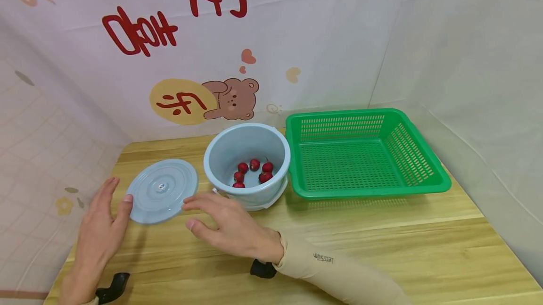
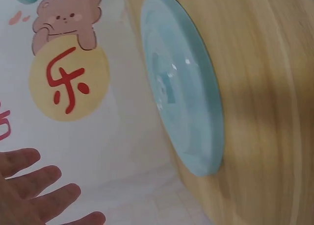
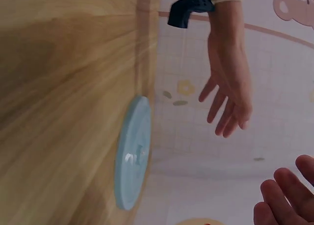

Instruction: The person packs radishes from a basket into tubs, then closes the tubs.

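A round light-blue lid (image 1: 162, 191) lies flat on the wooden table, a small knob at its centre. My left hand (image 1: 100, 222) hovers at the lid's left side, fingers extended and thumb apart, holding nothing. Over the lid's right edge in the head view reaches my right hand (image 1: 231, 225), its fingers loosely bent and nothing in them. Both wrist views show the hands raised beside the lid (image 2: 184, 87), apart from it. Just beyond the right hand stands a light-blue bucket (image 1: 220, 154), uncovered, with several small red radishes (image 1: 254, 164) on its bottom.
Right of the bucket sits a green plastic basket (image 1: 348, 163) with slotted walls and nothing inside. White printed cloth (image 1: 331, 50) encloses the table (image 1: 382, 248) at the back and sides. The bucket's handle hangs down at its front.
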A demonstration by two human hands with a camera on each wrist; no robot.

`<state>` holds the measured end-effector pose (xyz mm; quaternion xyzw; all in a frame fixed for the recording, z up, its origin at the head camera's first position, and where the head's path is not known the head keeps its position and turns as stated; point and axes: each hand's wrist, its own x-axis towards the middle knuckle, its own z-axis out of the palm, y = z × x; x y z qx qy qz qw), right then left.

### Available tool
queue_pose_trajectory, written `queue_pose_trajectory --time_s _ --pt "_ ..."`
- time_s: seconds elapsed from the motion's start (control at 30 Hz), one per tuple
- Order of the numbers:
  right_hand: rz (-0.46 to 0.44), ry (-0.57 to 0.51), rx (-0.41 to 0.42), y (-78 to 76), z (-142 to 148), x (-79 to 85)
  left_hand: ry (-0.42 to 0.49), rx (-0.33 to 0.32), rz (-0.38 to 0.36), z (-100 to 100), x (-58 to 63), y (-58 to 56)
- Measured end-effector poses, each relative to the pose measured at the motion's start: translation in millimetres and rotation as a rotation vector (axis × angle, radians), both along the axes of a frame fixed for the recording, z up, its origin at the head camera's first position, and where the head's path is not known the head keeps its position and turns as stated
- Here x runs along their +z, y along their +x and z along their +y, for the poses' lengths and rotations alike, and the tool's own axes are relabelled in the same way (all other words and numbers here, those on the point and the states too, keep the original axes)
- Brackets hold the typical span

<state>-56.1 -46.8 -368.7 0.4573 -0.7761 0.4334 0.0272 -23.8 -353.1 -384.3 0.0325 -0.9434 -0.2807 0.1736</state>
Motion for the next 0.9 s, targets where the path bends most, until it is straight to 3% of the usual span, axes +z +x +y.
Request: queue_pose_trajectory --time_s 0.47,0.9 --pt "-0.133 0.102 -0.036 -8.3 -30 -32.5 -0.042 -0.051 -0.121 -32 -17.5 -17.9" --pt "-0.331 0.119 -0.174 -32.8 -62 -63.1 -0.044 -0.060 -0.245 -58 -37.3 -44.6"
